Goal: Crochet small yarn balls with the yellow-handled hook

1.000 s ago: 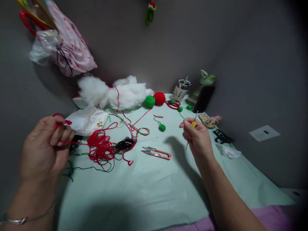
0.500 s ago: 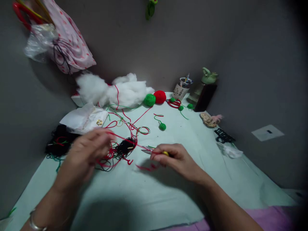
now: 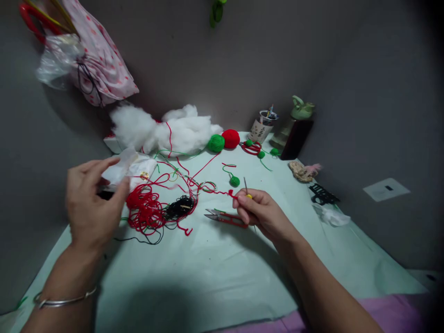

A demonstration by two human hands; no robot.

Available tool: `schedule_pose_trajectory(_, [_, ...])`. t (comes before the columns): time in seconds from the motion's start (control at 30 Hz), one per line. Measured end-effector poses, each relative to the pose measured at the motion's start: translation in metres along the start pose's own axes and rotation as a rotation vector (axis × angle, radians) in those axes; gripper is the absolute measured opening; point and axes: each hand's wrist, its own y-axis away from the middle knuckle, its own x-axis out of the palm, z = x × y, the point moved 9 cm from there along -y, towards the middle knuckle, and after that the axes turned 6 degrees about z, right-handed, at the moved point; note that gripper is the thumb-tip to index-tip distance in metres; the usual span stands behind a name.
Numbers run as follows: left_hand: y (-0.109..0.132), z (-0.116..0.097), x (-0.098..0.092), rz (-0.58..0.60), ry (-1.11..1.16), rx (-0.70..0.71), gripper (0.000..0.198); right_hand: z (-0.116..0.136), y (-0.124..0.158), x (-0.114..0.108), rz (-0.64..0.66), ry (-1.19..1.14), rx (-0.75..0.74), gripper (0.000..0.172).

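Observation:
My right hand [image 3: 260, 212] is closed on a crochet hook with a yellow grip [image 3: 247, 193], its metal tip pointing up, and it pinches the end of a red yarn strand [image 3: 217, 191]. Just below that hand lie red thread snips [image 3: 227, 218]. My left hand [image 3: 90, 202] is raised over the table's left side, fingers loosely curved, thumb and forefinger near a red strand that leads from the tangled red yarn heap [image 3: 144, 212]. A small black yarn tangle [image 3: 178, 207] lies beside the heap.
White stuffing [image 3: 163, 129], a green yarn ball [image 3: 215, 143] and a red one [image 3: 230, 138] sit at the back. A cup of tools [image 3: 263, 127], a dark bottle [image 3: 294, 136], a white plastic bag [image 3: 126, 171] and a black clip [image 3: 321, 195] lie around the pale green tablecloth [image 3: 208, 273].
My right hand dropped from mid-air to the snips, then lifted slightly with the hook and red strand. My left hand swung to the centre and back out to the left.

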Motion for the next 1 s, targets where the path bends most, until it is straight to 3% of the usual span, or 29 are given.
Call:
schedule_pose_trajectory(0.07, [0.01, -0.006, 0.023, 0.115, 0.039, -0.023, 0.041, -0.006, 0.0, 0.011, 0.079, -0.012, 0.036, 0.033])
schedule_pose_trajectory(0.1, [0.019, -0.004, 0.04, 0.212, 0.163, -0.11, 0.041, -0.01, 0.0, 0.016, 0.118, -0.011, 0.053, 0.032])
schedule_pose_trajectory(0.2, [0.057, -0.021, 0.104, 0.663, 0.484, -0.239, 0.049, -0.021, 0.002, 0.031, 0.222, -0.012, 0.095, 0.032])
schedule_pose_trajectory(0.27, [0.08, -0.034, 0.13, 0.868, 0.561, -0.231, 0.04, -0.024, 0.004, 0.039, 0.279, -0.021, 0.1, 0.031])
schedule_pose_trajectory(0.3, [0.085, -0.035, 0.136, 0.909, 0.566, -0.222, 0.028, -0.024, 0.004, 0.041, 0.302, -0.025, 0.098, 0.03])
schedule_pose_trajectory(0.37, [0.087, -0.031, 0.139, 0.908, 0.529, -0.203, 0.017, -0.024, 0.005, 0.044, 0.345, -0.034, 0.102, 0.026])
schedule_pose_trajectory(0.47, [0.078, -0.023, 0.132, 0.855, 0.401, -0.122, 0.017, -0.023, 0.006, 0.044, 0.382, -0.04, 0.121, 0.023])
schedule_pose_trajectory(0.63, [0.064, -0.027, 0.115, 0.738, 0.305, -0.028, 0.021, -0.018, 0.005, 0.034, 0.261, 0.033, 0.079, 0.022])
schedule_pose_trajectory(0.77, [0.061, -0.033, 0.104, 0.665, 0.267, 0.026, 0.02, -0.016, 0.009, 0.038, 0.274, 0.066, 0.075, 0.022])
schedule_pose_trajectory(0.9, [0.059, -0.037, 0.101, 0.649, 0.26, 0.065, 0.02, -0.009, 0.013, 0.042, 0.296, 0.092, 0.055, 0.022])
schedule_pose_trajectory(1.0, [0.058, -0.029, 0.108, 0.704, 0.293, -0.024, 0.02, -0.009, 0.015, 0.047, 0.343, 0.108, 0.094, 0.023])
